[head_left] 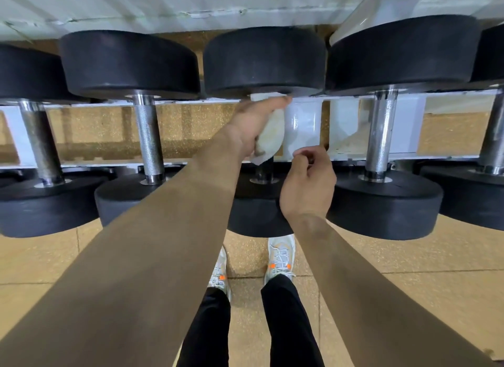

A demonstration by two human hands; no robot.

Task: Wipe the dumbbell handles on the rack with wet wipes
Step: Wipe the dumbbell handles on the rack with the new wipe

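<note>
The steel handle point(263, 170) of the middle black round-headed dumbbell point(264, 63) is almost wholly hidden: the left hand point(253, 123) is wrapped round it, gripping a white wet wipe point(268, 137), stained yellowish, against the bar. Only a short dark stub shows below the wipe. The right hand point(308, 186) hangs just beside it with fingers curled and thumb meeting the forefinger; whether it pinches anything I cannot tell. The outermost dumbbells are cut off at both edges. Neighbouring dumbbells show bare knurled chrome handles point(148, 137), the far-left one rust-flecked. All lie across a white painted metal rack point(302, 126), scuffed in places. Below is a tan speckled tile floor point(409, 257), with pale sneakers with orange marks point(281, 257) and black trouser legs. A white panelled wall point(136, 3) stands behind.
</note>
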